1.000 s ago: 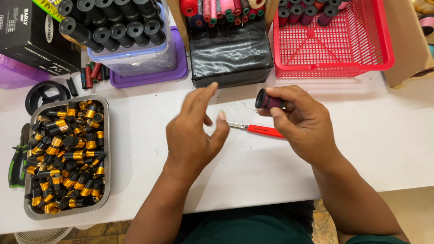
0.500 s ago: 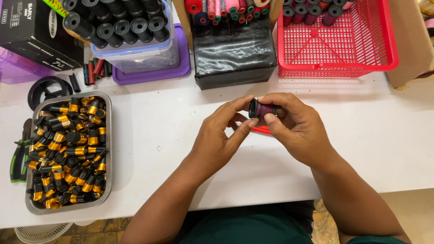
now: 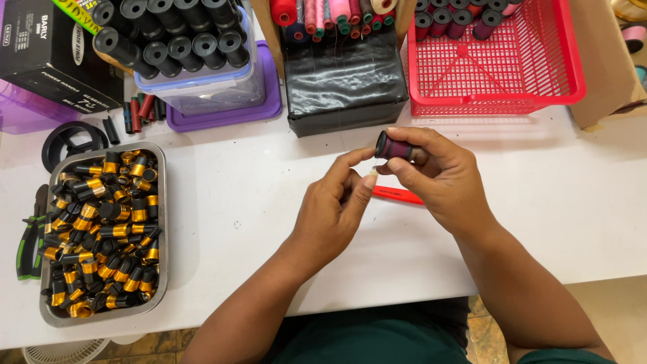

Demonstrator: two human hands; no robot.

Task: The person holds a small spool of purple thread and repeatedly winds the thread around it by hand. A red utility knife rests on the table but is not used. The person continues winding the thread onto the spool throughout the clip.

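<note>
Fingers (image 3: 404,165) of the right hand (image 3: 441,182) clasp a maroon spool (image 3: 396,148).
Left hand (image 3: 333,209) pinches closed just below it, above the bench (image 3: 236,189).

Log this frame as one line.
right hand: holds dark spool | left hand: fingertips pinched beside spool | red cutter: on table under hands

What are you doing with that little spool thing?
A person sits at a white table. The right hand holds a small dark-red spool above the table. The left hand pinches its fingertips together just below the spool's end. A red cutter lies underneath, and a metal tray of black-and-gold caps sits to the left.
</note>
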